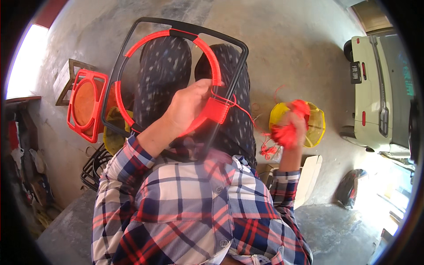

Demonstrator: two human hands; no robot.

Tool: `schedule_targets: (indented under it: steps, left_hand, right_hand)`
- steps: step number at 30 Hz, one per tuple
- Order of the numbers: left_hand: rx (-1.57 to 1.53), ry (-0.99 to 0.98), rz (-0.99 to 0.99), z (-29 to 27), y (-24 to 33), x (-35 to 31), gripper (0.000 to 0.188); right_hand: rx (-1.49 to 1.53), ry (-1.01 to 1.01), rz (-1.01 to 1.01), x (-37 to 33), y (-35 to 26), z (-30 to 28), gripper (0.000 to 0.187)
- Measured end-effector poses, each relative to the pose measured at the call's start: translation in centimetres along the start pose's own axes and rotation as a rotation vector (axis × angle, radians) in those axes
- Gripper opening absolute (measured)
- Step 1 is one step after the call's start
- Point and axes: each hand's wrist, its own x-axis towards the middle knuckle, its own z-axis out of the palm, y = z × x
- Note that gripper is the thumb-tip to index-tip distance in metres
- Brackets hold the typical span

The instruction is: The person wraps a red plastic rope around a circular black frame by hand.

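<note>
Across my lap lies a black frame (201, 30), roughly square, with a ring (210, 55) inside it wound mostly in red cord. My left hand (189, 107) grips the ring's right side, fingers curled over it. Just below those fingers, a broad red wrapping (216, 110) joins the ring to the frame. Out to the right, my right hand (292, 128) is closed around a bundle of red cord (300, 108), blurred by motion. A red strand (245, 111) runs from the wrapping toward that side.
Beneath my right hand stands a yellow basket (319, 126), with loose red cord (267, 152) beside it. At left are a red-wrapped frame (72, 119), a wooden stool (64, 84) and black frames (90, 170). A pale toy-like or real vehicle (369, 88) is at far right.
</note>
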Motion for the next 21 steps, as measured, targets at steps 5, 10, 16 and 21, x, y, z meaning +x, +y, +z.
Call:
schedule_targets:
  steps: [5, 10, 16, 21]
  left_hand:
    - [0.029, -0.066, -0.117, -0.9, -0.2, 0.3, 0.039]
    - [0.088, -0.005, -0.124, -0.5, -0.2, 0.3, 0.038]
    - [0.03, -0.034, -0.164, -1.3, -0.3, 0.5, 0.034]
    - [0.029, -0.009, -0.195, -1.1, -0.2, 0.5, 0.035]
  right_hand:
    - [-0.404, -0.151, 0.312, 0.4, 1.1, 9.9, 0.017]
    - [-0.135, -0.05, 0.312, 0.1, 1.8, 7.2, 0.007]
    - [-0.092, 0.01, 0.292, -1.9, 3.5, 6.4, 0.009]
    - [-0.613, 0.095, 0.235, 1.1, 3.5, 5.7, 0.011]
